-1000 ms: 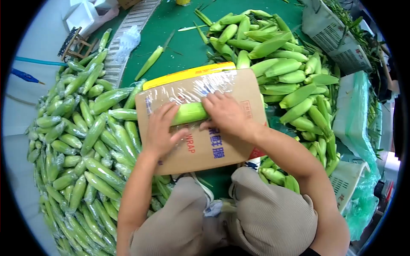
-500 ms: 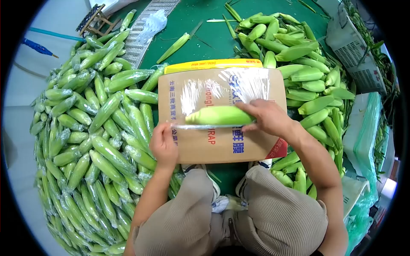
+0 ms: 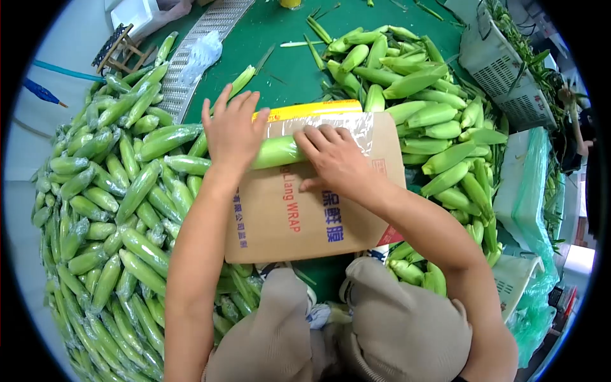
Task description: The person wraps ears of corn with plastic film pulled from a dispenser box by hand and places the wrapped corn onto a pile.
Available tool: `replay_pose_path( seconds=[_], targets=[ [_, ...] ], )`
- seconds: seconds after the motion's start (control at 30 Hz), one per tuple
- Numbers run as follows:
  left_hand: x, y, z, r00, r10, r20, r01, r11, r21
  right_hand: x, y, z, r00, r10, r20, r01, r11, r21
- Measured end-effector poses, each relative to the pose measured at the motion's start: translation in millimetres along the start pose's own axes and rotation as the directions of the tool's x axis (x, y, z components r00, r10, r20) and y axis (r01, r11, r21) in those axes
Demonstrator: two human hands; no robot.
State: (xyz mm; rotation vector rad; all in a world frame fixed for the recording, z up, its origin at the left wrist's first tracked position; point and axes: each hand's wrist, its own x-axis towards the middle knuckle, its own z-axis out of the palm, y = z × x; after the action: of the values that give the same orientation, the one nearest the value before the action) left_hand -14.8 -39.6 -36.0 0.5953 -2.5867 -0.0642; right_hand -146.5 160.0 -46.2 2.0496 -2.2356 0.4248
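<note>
Green corn ear [image 3: 278,152]: lies across your cardboard box [image 3: 267,239]; likely firm, light, slick against film [image 3: 363,128]; best held near both ends.
Left hand [image 3: 234,132]: your fingers spread wide, beside its left end; contact unclear.
Right hand [image 3: 336,159]: your fingers bend over its right end, touching; thumb apart; grip unclear.

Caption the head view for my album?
Left hand and right hand at a corn ear over a cardboard box, wrapped corn left, unwrapped corn right.

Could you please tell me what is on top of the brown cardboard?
On the brown cardboard lie clear film and a green corn ear; the left hand and right hand cover its ends. What lies beneath them is hidden.
</note>
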Motion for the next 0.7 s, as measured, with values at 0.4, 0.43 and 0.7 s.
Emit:
replay_pose_path(
  seconds=[0.4, 0.43, 0.7],
  targets=[
    [-80, 51, -27, 0.937, 0.231, 0.261, -0.237, 0.971, -0.009, -3, 19, -21, 0.831, -0.173, 0.528, -0.245, 0.739, 0.628],
    [-88, 58, -31, 0.896, 0.181, 0.406, -0.135, 0.981, -0.140, 4, 23, -33, 0.757, -0.217, 0.616, -0.192, 0.827, 0.528],
    [-60, 84, -61, 0.446, 0.342, 0.827, 0.074, 0.907, -0.415, -7, 8, 56, 0.967, -0.183, 0.175, 0.133, 0.955, 0.265]
  ],
)
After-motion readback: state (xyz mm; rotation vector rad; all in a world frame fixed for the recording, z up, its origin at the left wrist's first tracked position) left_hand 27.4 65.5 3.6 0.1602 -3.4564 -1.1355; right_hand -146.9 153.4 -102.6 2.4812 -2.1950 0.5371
